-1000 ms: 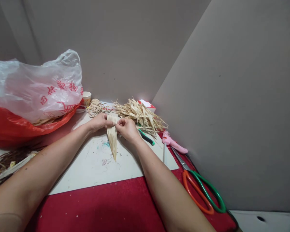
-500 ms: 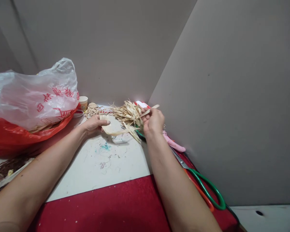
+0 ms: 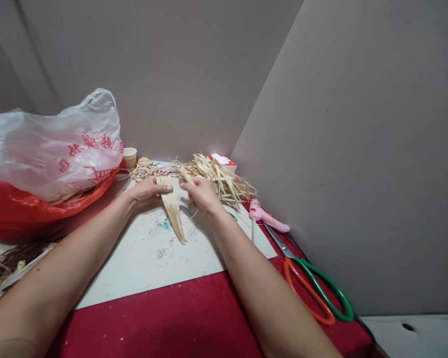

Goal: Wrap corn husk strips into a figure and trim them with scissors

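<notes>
My left hand (image 3: 146,192) pinches the top of a pale dried corn husk (image 3: 174,213) between thumb and fingers. The husk hangs down and narrows to a point over the white board. Close to its right, my right hand (image 3: 204,197) has its fingers closed on a thin husk strip (image 3: 186,175), which pokes up past the fingertips. Behind the right hand lies a heap of shredded husk strips (image 3: 222,178). The white board (image 3: 149,268) beneath both hands carries blue and dark stains.
On the left stands a red and white plastic bag (image 3: 52,154), beside a paper cup (image 3: 129,158) and a coil of cord (image 3: 144,168). Scissors (image 3: 317,283) with orange and green handles and a pink glue gun (image 3: 267,217) lie right on the red cloth (image 3: 153,323). Grey walls rise behind.
My right hand has moved left from the strip heap to beside the left hand. The husk in my left hand, earlier stretched sideways to the right, now hangs down.
</notes>
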